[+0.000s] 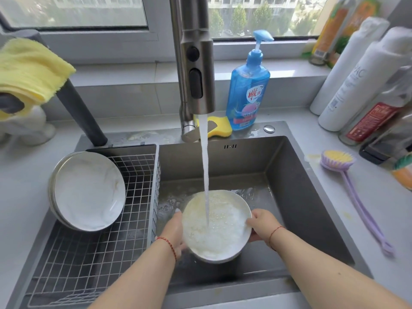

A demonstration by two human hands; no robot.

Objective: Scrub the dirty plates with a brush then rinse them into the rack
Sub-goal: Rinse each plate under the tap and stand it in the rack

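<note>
Gripping sudsy white plate (217,224) by both rims, left hand (175,230), right hand (263,223), under running water (206,175)

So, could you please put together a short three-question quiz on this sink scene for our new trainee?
1. True or false: the purple brush is in the person's right hand.
2. Where are the plates that sit apart from the one being rinsed? A) on the windowsill B) leaning in the wire rack C) on the counter beside the soap bottle
3. Fill in: the water stream lands on the ____ held by both hands.

Key:
1. False; it lies on the counter right of the sink, and the left hand and right hand both hold the plate.
2. B
3. plate
</note>
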